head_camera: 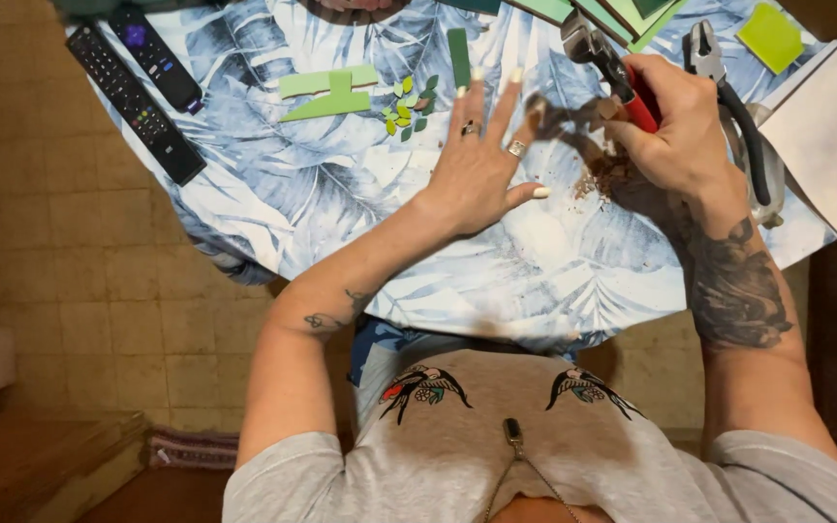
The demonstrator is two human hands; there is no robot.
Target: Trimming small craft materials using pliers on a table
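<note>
Our left hand [481, 165] lies flat, fingers wide; right hand [675, 126] grips red-handled nippers [612, 73], brown piece [559, 116] between the fingers.

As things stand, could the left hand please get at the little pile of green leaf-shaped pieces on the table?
Probably yes: the left hand lies flat and empty on the tablecloth, and the green leaf-shaped pieces sit just beyond its fingers with nothing between them.
</note>
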